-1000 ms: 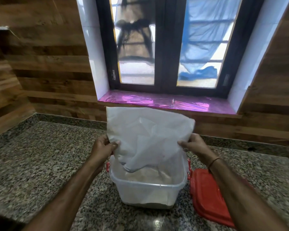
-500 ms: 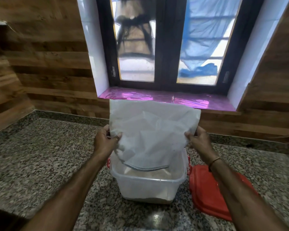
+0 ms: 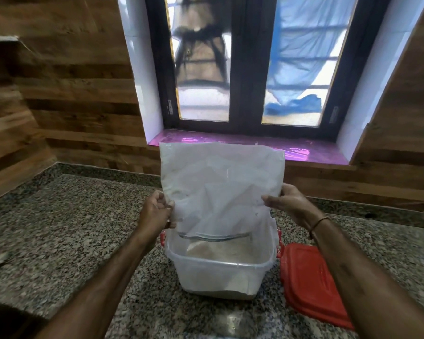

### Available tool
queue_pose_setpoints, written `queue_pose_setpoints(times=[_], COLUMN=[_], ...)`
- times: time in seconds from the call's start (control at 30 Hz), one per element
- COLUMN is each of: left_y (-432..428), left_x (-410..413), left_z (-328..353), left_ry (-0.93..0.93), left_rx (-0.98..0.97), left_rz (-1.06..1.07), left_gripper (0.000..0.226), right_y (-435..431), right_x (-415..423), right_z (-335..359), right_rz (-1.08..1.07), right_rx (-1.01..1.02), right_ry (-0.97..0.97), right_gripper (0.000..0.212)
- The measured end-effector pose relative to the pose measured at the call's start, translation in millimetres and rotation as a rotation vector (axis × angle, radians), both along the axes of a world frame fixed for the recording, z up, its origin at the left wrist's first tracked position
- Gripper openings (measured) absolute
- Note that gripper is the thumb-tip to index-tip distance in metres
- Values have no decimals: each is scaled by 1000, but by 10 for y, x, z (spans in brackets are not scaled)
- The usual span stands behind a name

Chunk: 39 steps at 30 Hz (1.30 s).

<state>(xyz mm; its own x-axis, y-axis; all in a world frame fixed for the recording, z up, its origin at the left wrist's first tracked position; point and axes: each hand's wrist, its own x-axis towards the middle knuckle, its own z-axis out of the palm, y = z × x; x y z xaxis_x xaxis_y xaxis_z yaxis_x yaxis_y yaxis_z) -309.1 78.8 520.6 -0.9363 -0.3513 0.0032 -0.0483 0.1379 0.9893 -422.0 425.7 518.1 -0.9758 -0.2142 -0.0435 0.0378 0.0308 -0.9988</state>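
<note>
Bag's gone up and flattened since a second ago. I see the white plastic bag (image 3: 220, 192) hanging mouth-down over the clear container (image 3: 220, 272), apart from the flour (image 3: 220, 250) heaped inside. Left hand (image 3: 157, 211) pinches its left edge and right hand (image 3: 288, 204) pinches the right edge, thumbs in front. My guess at the risk: if the mouth drifts off-centre, leftover powder shakes onto the granite counter (image 3: 59, 228) or the red lid (image 3: 309, 287). A slack pinch would drop the bag in.
</note>
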Motion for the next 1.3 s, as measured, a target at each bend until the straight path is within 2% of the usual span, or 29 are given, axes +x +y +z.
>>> queue_pose_setpoints(times=[0.07,0.13,0.23,0.3,0.37,0.43,0.6,0.7,0.8,0.93,1.03,1.17,1.3], left_y=[52,90,79,58,50,48,-34,-90,-94,-137,-124,-28,-146], left_x=[35,53,24,-38,-85,-97,-107,-151,-136,-210,-239,-142,-82], left_z=[-24,-59,-7,17,-16,-75,-15,-50,-124,-1,76,-9,-72], left_ry=[-22,-30,-5,-10,-55,-87,58,48,-49,33,68,6,2], left_rx=[2,36,90,91,41,-29,17,-140,-405,-506,-437,-185,-194], left_rz=[-25,-18,19,39,44,32,53,59,8,74,35,-157,-79], left_gripper=[12,13,15,17,16,14,17,14,25,27,26,28,26], right_y=[-35,-64,-116,-144,-154,-120,-63,-51,4,37,-27,-102,-118], right_x=[13,-40,-113,-81,-21,34,-19,-21,-31,-87,-118,-151,-126], right_z=[-36,2,226,235,16,-216,-9,-17,-162,25,101,55,65], right_rz=[2,-104,-165,-78,20,-13,-177,-108,-49,-137,-100,-94,-106], right_rx=[127,169,106,99,268,402,166,214,301,256,270,225,277], right_ry=[23,115,233,204,154,165,250,193,102,163,143,110,125], right_gripper=[33,30,28,31,35,32,26,20,11,6,14,17,23])
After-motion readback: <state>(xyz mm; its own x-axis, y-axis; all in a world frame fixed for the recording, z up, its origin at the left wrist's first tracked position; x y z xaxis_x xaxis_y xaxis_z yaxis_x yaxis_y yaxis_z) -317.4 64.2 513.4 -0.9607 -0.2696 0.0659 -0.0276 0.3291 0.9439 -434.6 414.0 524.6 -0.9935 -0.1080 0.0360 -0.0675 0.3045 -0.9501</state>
